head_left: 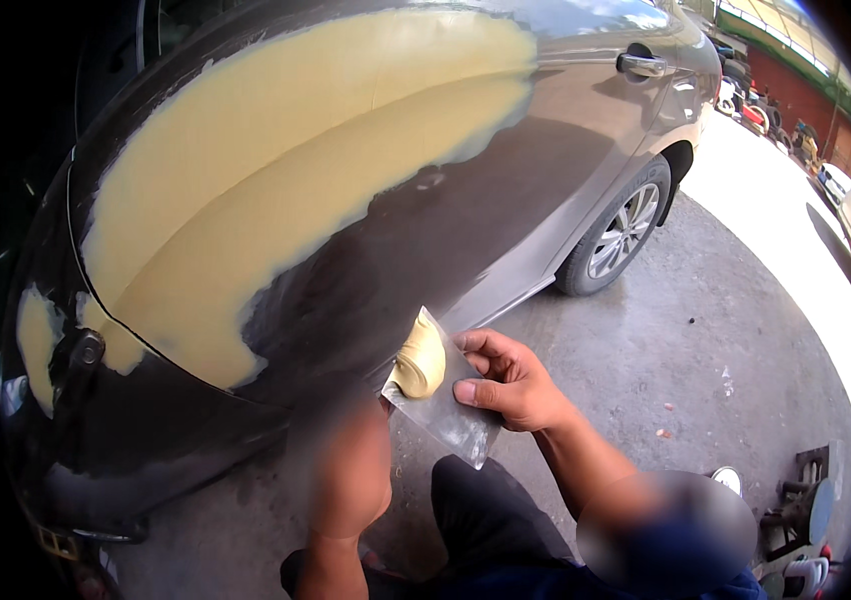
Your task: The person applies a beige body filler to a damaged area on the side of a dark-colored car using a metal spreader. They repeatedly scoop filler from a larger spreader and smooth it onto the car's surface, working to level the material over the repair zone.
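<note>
The right hand (pixel 511 385), just below the centre of the frame, pinches a thin plate (pixel 454 418) by its right edge, thumb over the upper face. A mound of pale yellow putty (pixel 422 362) sits on the plate's upper left part. The left hand (pixel 354 460) is just left of the plate, partly blurred; I cannot tell how its fingers stand. A dark car (pixel 506 215) fills the upper left, with a broad yellow patch (pixel 286 150) across its side. A stool (pixel 822 512) stands at lower right.
</note>
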### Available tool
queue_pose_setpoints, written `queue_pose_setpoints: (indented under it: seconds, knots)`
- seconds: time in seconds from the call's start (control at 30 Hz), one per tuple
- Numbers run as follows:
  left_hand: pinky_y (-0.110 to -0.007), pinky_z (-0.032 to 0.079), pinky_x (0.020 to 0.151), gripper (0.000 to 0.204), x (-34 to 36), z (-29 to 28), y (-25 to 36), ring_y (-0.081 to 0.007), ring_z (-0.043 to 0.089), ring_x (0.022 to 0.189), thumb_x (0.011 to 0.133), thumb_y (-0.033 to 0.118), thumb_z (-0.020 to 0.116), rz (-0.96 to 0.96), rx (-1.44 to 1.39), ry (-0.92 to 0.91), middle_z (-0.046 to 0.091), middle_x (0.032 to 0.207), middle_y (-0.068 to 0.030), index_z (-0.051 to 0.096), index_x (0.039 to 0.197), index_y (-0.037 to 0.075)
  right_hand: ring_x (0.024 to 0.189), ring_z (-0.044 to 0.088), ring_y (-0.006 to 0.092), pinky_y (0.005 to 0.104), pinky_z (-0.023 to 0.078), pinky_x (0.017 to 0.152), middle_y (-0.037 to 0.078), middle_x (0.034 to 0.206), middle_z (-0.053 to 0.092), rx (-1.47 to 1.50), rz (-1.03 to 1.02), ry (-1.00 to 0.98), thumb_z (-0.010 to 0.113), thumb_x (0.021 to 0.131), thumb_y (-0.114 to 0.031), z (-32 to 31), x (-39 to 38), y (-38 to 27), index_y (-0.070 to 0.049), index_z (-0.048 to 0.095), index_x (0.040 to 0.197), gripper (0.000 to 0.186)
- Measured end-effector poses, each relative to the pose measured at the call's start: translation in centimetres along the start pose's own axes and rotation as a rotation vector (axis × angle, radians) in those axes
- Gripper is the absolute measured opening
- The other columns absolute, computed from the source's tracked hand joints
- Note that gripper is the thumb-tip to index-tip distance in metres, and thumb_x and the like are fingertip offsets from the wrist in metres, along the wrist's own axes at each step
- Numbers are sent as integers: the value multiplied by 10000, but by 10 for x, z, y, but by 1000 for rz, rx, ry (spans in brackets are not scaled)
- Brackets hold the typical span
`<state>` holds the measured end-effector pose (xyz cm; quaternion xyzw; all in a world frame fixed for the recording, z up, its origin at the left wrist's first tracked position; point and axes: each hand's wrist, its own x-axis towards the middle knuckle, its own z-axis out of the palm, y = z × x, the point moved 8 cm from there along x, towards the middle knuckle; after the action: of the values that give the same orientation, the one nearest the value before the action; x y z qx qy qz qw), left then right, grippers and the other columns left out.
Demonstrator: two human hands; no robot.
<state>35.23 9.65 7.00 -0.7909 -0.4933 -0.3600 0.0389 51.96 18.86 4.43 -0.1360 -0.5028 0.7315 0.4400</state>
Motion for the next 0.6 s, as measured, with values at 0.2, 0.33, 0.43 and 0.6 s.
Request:
queue_pose_setpoints:
  seconds: [0.2, 0.33, 0.43, 0.6]
  knots:
    - [-369, 462, 964, 320, -25, 31, -61, -279, 627, 1070, 952, 24, 553, -488, -798, 69, 649, 1183, -159, 557, 1264, -47, 1185, 619, 350, 427, 473, 1041, 175, 1260, 642, -515, -542, -266, 696, 848, 46, 20, -9, -77, -24, 673, 1211, 370]
    - [-435, 489, 789, 171, -17, 24, -50, -349, 617, 862, 889, 65, 606, -463, -924, 266, 659, 967, -173, 639, 1039, -11, 1258, 563, 373, 439, 481, 1014, 194, 1350, 586, -664, -399, -439, 617, 794, 90, 52, -8, -61, -53, 683, 1256, 488]
    - [-443, 491, 783, 167, -18, 22, -47, -351, 620, 869, 870, 39, 616, -447, -919, 287, 659, 976, -179, 647, 1026, -9, 1232, 574, 348, 403, 500, 982, 181, 1345, 583, -879, -296, -383, 618, 766, 60, 34, 1, -53, -91, 684, 1263, 524]
    - [-455, 492, 919, 263, -15, 20, -33, -396, 621, 1047, 855, 1, 623, -568, -1141, 457, 635, 1177, -226, 650, 1114, -29, 1235, 545, 350, 457, 468, 952, 119, 1298, 596, -1406, -521, 98, 783, 767, -157, 4, -5, -64, -188, 692, 1251, 494]
